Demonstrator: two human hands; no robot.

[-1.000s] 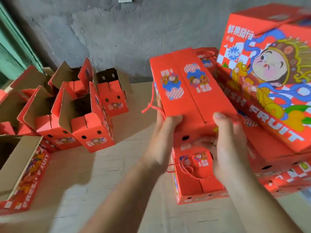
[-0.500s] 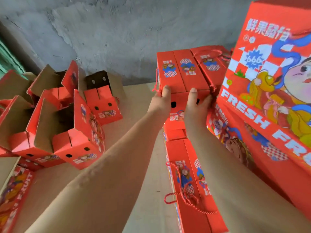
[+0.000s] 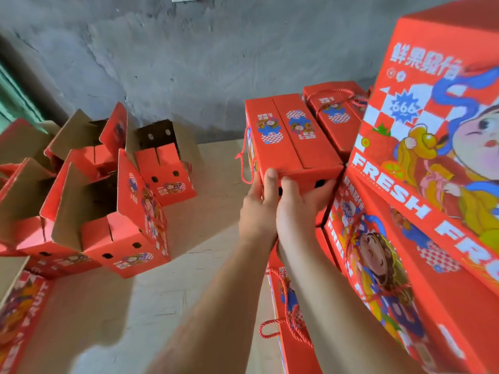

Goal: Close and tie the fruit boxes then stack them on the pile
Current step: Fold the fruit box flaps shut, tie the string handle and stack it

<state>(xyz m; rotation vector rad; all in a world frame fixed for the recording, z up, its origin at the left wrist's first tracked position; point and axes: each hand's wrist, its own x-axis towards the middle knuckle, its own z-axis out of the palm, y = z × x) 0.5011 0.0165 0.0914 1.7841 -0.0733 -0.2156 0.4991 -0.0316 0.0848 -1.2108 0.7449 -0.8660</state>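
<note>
A: Main object?
B: Closed red fruit box (image 3: 290, 143), both top flaps down, seam running along the middle. It sits high on the pile of closed boxes (image 3: 332, 114), its near end facing the camera, its right side against the big "FRESH FRUIT" carton (image 3: 421, 163).

A: Hands?
B: Both at the near end of that box. Left hand (image 3: 259, 209) has fingers up on the near left corner, fingertip reaching the top edge. Right hand (image 3: 299, 209) lies on the end face just beside the left, fingers spread out toward the right, under a vent hole. Fingers look straight and pressed flat, apart, not curled round anything.

A: Tied?
B: A red rope handle (image 3: 247, 160) hangs loose down the box's left side. Whether it's knotted over the top, can't tell.

A: Neighbours?
B: Another closed box behind and to the right has rope across its top. Below the forearms a lower closed box (image 3: 294, 333) with a red rope loop (image 3: 270, 329) sticking out left.

A: Rest of scene?
B: Left side: a cluster of open fruit boxes (image 3: 121, 211), flaps up, brown cardboard inside showing, standing on a pale wooden surface (image 3: 172, 292). A flat printed carton (image 3: 21, 306) at the far lower left. Rough grey concrete wall (image 3: 189, 63) behind.
</note>
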